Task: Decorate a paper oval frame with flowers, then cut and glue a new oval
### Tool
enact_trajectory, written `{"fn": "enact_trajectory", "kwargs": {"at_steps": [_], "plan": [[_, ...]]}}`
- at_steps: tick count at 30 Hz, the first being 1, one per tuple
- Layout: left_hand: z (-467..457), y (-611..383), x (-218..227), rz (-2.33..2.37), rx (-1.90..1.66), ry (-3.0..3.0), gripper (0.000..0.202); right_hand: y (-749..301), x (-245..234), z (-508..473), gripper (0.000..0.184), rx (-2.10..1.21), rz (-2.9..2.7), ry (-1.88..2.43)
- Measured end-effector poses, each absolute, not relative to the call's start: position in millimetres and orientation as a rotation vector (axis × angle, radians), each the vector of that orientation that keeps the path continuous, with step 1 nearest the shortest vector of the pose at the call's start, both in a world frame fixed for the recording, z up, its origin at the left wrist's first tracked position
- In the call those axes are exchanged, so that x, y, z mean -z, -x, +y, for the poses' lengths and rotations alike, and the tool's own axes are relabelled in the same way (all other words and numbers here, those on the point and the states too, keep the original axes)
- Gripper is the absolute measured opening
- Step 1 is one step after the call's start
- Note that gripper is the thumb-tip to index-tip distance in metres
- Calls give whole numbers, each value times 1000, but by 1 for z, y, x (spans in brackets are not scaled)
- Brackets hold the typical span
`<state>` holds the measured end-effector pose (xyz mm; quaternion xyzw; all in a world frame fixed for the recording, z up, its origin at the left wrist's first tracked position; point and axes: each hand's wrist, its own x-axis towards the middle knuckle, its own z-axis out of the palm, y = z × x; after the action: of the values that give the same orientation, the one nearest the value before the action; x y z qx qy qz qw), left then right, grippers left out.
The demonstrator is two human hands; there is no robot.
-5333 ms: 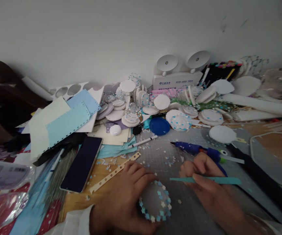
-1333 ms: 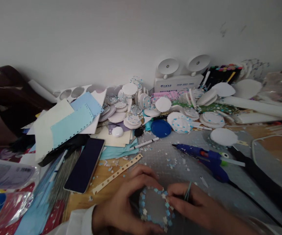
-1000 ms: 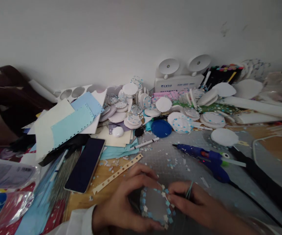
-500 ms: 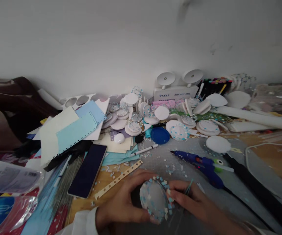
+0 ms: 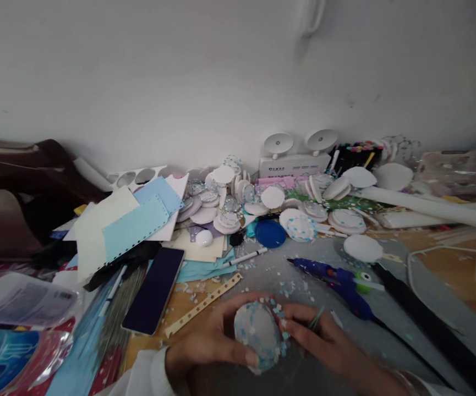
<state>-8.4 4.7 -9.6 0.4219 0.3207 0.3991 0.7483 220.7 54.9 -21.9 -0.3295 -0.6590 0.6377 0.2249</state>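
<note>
My left hand (image 5: 215, 335) is closed round a pale, round, dome-like piece (image 5: 258, 333) dotted with small blue and white flower-shaped bits, thumb along its lower front. My right hand (image 5: 318, 335) is pinched at the piece's right edge, where blue and white bits cluster. A thin teal strand (image 5: 317, 317) sticks up between the right fingers; whether they also grip the piece's edge is hard to tell. A blue glue gun (image 5: 340, 283) lies to the right. Left of the hands is a cream paper strip (image 5: 204, 305) with punched flower holes.
A dark phone (image 5: 155, 291) lies at left beside bundled wires (image 5: 118, 322). Behind are coloured paper sheets (image 5: 134, 225), a blue lid (image 5: 270, 234) and many white discs (image 5: 273, 197). A two-lamp emergency light (image 5: 293, 165) stands against the wall. A black cable (image 5: 413, 349) runs down right.
The view has shifted slightly, so the background sits a little lower. The left thumb lies further over the piece's front, and the piece is turned slightly. Both hands stay on it.
</note>
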Motion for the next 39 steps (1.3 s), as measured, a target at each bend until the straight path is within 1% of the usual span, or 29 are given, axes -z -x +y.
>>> {"fn": "enact_trajectory", "kwargs": {"at_steps": [4,14,19,22,27,36,39], "plan": [[7,10,10,704,-841,-893,72,-220,17,57,47,-1739,-1838,900],[11,8,6,714,-816,-918,72,-222,17,58,46,-1781,-1851,900],[12,10,11,723,-790,-945,82,-218,19,58,48,-1772,-1843,924],[14,12,16,728,-848,-966,84,-213,20,60,50,-1770,-1845,931],[19,13,22,689,-1004,-1070,79,-211,20,61,49,-1765,-1835,987],[20,8,24,658,-1020,-1076,78,-211,24,61,44,-1755,-1799,984],[19,9,28,668,-1029,-1094,82,-211,24,62,43,-1754,-1786,987]]}}
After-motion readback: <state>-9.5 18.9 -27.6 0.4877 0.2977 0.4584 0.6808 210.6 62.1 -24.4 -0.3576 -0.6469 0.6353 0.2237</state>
